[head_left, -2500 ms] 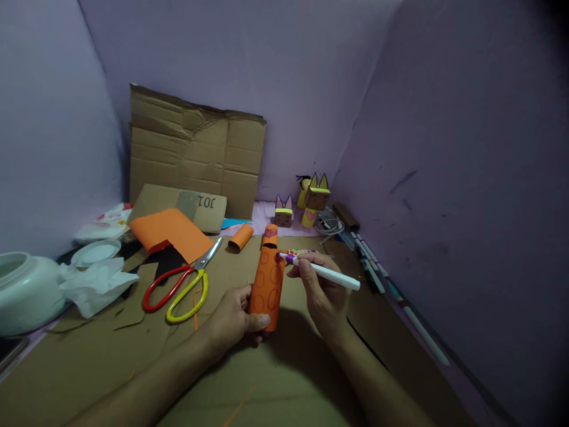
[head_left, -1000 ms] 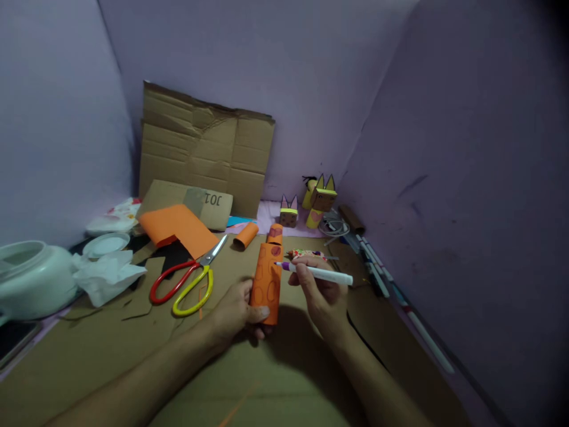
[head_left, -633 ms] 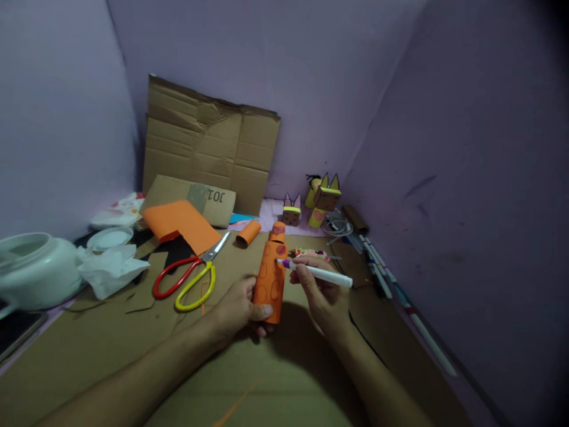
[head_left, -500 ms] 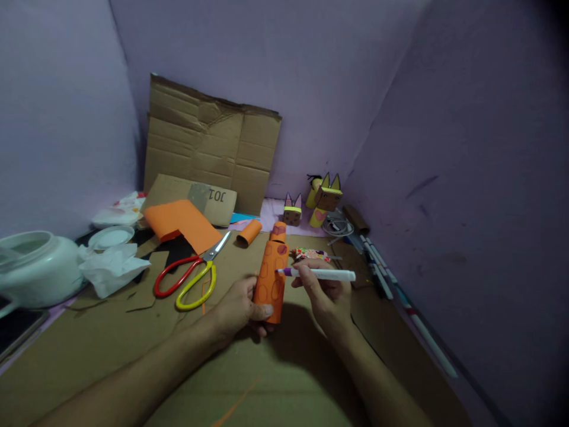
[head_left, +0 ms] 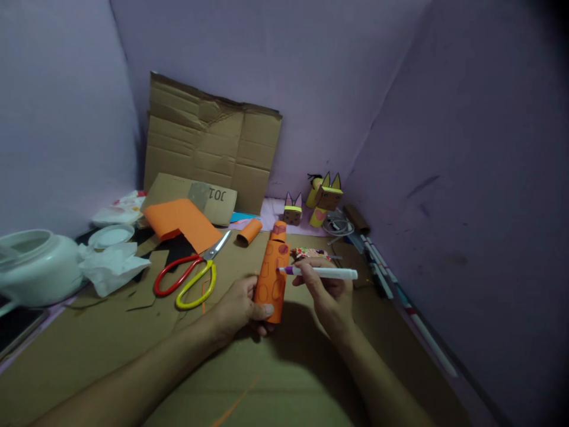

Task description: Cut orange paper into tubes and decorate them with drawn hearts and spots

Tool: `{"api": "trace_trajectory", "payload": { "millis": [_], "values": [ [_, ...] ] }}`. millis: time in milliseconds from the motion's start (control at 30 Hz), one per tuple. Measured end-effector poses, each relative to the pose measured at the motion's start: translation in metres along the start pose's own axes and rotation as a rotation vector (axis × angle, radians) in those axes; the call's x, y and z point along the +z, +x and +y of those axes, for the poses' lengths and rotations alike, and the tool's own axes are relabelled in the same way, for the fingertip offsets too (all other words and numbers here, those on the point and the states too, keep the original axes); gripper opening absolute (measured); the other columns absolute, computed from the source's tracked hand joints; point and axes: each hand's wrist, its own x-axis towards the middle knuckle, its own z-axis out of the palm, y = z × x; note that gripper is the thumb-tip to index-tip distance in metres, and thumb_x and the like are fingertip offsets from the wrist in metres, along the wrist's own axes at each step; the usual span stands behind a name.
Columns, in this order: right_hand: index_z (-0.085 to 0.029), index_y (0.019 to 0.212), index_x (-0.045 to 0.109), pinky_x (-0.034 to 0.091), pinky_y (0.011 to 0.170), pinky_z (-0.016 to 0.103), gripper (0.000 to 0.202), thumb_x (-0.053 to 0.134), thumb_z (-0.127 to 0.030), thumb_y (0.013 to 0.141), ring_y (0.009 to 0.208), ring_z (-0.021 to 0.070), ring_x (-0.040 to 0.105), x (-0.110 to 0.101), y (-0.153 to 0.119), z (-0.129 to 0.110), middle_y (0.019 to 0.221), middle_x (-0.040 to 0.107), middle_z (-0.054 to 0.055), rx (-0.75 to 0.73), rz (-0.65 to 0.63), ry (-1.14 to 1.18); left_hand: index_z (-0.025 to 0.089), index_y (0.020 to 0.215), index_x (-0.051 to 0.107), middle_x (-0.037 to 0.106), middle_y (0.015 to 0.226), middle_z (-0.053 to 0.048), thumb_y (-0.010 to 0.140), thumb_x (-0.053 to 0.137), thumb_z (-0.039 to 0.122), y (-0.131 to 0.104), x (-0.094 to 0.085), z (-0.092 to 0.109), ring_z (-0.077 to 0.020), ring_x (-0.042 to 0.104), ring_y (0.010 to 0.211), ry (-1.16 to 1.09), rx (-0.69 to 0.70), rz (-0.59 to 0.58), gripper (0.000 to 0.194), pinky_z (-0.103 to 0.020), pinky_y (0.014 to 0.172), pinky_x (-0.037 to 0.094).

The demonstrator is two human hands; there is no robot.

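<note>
An orange paper tube point(head_left: 272, 279) with drawn spots outlined on it is held near its lower end by my left hand point(head_left: 244, 308), thumb on the front. A smaller orange piece point(head_left: 278, 231) with a dark mark sits at its top end. My right hand point(head_left: 326, 293) grips a white marker point(head_left: 333, 273) with a purple tip, which points left and meets the tube's surface. One spot near the top right of the tube is filled in dark. To the left lie scissors point(head_left: 195, 273) with one red and one yellow handle, blades open.
Orange paper point(head_left: 184, 219), a small orange roll point(head_left: 249, 232) and a cardboard sheet point(head_left: 208, 142) are behind. A white teapot point(head_left: 40, 267) and crumpled tissue point(head_left: 113, 270) stand left. Animal figures point(head_left: 326, 198) are at the back; several markers point(head_left: 429, 344) line the right.
The marker and my right hand have shifted very slightly right. More purple shows on the tube above the marker's tip. My left hand stays in place.
</note>
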Motion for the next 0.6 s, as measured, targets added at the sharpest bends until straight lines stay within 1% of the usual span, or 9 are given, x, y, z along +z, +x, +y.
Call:
{"api": "trace_trajectory", "payload": {
  "millis": [133,267,400,600],
  "values": [
    [-0.019,0.079,0.069,0.051,0.051,0.026,0.021,0.062,-0.037,0.087,0.052,0.0145,0.064,-0.0008,-0.0003,-0.0012,0.058,0.065,0.0,-0.001,0.005,-0.009,0.011,0.097,0.052,0.064,0.064,-0.002,0.053,0.077,0.024,-0.0015,0.0005,0.0001,-0.0127,0.059,0.049,-0.012,-0.006,0.0,0.052,-0.019,0.041,0.046],
    [-0.02,0.085,0.07,0.052,0.052,0.026,0.018,0.061,-0.035,0.088,0.055,0.0147,0.065,0.0011,0.0007,-0.0021,0.064,0.068,0.001,-0.015,0.006,0.012,0.011,0.093,0.053,0.064,0.062,-0.003,0.054,0.077,0.024,-0.0019,0.0009,0.001,-0.0132,0.059,0.048,0.009,0.004,0.005,0.049,-0.02,0.041,0.047],
    [-0.022,0.09,0.069,0.053,0.056,0.026,0.013,0.061,-0.032,0.089,0.058,0.0142,0.066,0.0023,0.0013,-0.001,0.066,0.067,0.0,-0.046,0.022,0.035,0.011,0.093,0.053,0.065,0.063,-0.003,0.054,0.077,0.024,-0.0005,0.0009,0.001,-0.0132,0.059,0.049,0.017,0.013,-0.001,0.048,-0.021,0.042,0.048],
    [-0.021,0.091,0.069,0.054,0.059,0.028,0.014,0.06,-0.032,0.089,0.06,0.0148,0.066,0.0013,0.0006,-0.0008,0.068,0.068,0.0,-0.038,-0.003,0.031,0.011,0.094,0.053,0.065,0.063,-0.002,0.054,0.077,0.024,0.0004,0.0,-0.0008,-0.0136,0.059,0.049,0.014,0.005,0.002,0.048,-0.021,0.042,0.047]
  ]
}}
